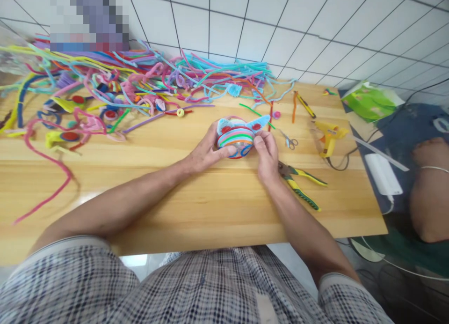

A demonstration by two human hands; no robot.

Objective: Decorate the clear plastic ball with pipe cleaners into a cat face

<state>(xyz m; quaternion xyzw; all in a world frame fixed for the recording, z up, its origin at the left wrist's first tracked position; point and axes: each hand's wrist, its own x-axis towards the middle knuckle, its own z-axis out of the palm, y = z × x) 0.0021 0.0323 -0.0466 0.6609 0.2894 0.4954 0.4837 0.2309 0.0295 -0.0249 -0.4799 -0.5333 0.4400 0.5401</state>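
Between my hands is a round pipe-cleaner figure (235,136), wound in striped bands of blue, pink, green, orange and red. Two light-blue ears with red centres stand up from its top. My left hand (208,150) wraps around its left side, the thumb lying across the lower front. On the right, my right hand (266,155) pinches the figure's edge just below the ear, near a dark-blue loop. Whatever lies under the fingers is hidden. Pliers (301,181) with yellow-green handles rest on the table beside my right wrist, and small scissors (290,142) lie farther back.
A big heap of coloured pipe cleaners (140,85) spreads along the back and left of the wooden table (210,211). A yellow glue gun (329,136), a utility knife (307,105) and a white power box (382,174) are at right. A person's arm (431,188) shows at the far right.
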